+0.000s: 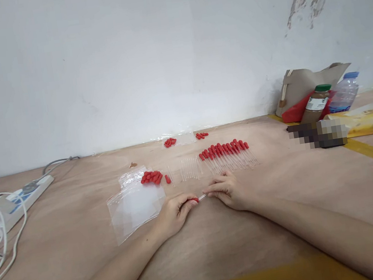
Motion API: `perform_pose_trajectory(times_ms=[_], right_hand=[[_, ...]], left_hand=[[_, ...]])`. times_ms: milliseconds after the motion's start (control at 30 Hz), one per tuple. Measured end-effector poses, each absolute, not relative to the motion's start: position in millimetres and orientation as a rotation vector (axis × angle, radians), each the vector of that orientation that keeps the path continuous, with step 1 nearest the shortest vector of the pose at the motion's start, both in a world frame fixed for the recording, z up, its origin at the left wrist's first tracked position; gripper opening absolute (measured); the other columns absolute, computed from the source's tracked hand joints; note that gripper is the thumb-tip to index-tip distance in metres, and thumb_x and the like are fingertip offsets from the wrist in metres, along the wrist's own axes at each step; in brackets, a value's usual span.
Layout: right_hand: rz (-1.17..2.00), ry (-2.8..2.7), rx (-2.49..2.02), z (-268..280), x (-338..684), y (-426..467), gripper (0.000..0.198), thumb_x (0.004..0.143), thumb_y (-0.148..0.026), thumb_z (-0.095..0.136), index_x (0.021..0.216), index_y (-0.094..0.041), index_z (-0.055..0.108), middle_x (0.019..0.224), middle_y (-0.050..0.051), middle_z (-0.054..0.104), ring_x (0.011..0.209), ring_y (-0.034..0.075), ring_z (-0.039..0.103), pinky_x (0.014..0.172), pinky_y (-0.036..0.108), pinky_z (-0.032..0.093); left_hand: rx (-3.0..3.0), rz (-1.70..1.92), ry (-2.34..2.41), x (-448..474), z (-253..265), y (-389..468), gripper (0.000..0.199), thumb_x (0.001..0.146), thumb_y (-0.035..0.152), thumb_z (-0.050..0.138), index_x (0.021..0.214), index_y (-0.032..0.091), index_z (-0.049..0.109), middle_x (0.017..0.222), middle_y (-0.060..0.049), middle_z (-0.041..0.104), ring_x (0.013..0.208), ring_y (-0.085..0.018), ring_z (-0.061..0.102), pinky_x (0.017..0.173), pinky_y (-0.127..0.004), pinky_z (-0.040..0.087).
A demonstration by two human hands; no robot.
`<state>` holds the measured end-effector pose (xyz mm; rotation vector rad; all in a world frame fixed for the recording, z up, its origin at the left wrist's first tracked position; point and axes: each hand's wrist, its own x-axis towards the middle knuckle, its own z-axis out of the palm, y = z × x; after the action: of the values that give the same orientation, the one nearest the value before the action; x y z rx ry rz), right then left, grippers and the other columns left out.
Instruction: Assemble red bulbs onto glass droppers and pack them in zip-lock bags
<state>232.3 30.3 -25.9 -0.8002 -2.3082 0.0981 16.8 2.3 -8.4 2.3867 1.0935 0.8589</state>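
Note:
Between finger and thumb, my left hand (177,212) pinches a red rubber bulb (195,199). A clear glass dropper tube (202,197) runs from the bulb to my right hand (228,191), whose fingertips close on its other end. Beyond my right hand lies a row of droppers with red bulbs (225,149), their clear tubes pointing toward me. Bare glass tubes (189,169) lie left of that row. A pile of loose red bulbs (151,178) rests on clear plastic bags (137,208), and a single red bulb (167,179) lies beside it.
Two small groups of red bulbs lie by the wall, near a clear bag (185,138). At left are a power strip (17,207) and white cables (4,233). A grey bag (311,81), a green-capped bottle (316,104), a clear bottle (345,92) and a yellow packet (366,121) stand right.

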Motion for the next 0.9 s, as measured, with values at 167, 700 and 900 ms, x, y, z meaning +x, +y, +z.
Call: perform_pose_trajectory(times_ms=[167, 700, 900], right_hand=[[-0.010, -2.337, -0.813, -23.9, 231.2, 27.8, 0.023, 0.085, -0.023, 0.042, 0.097, -0.025, 0.063, 0.079, 0.002, 0.062, 0.068, 0.011, 0.050, 0.072, 0.031, 0.026], [-0.189, -2.376, -0.749, -14.1, 229.2, 24.1, 0.024, 0.085, -0.017, 0.038, 0.084, -0.021, 0.062, 0.069, 0.000, 0.061, 0.058, 0.009, 0.044, 0.067, 0.030, 0.019], [-0.193, -2.350, -0.772, -15.0, 224.5, 16.7, 0.023, 0.083, -0.016, 0.039, 0.080, -0.019, 0.062, 0.065, 0.001, 0.059, 0.055, 0.009, 0.040, 0.066, 0.030, 0.019]], left_hand=[[2.398, 0.867, 1.120, 16.6, -8.6, 2.9, 0.020, 0.086, 0.027, 0.043, 0.085, 0.018, 0.061, 0.075, -0.001, 0.064, 0.067, -0.013, 0.057, 0.062, -0.022, 0.042], [2.358, 0.865, 1.131, 17.2, -6.4, 2.1, 0.021, 0.085, 0.027, 0.044, 0.080, 0.017, 0.061, 0.069, 0.000, 0.063, 0.061, -0.011, 0.054, 0.056, -0.020, 0.041], [2.392, 0.885, 1.128, 17.7, -6.5, 0.5, 0.017, 0.083, 0.028, 0.048, 0.081, 0.016, 0.060, 0.070, 0.000, 0.062, 0.060, -0.011, 0.053, 0.057, -0.020, 0.041]])
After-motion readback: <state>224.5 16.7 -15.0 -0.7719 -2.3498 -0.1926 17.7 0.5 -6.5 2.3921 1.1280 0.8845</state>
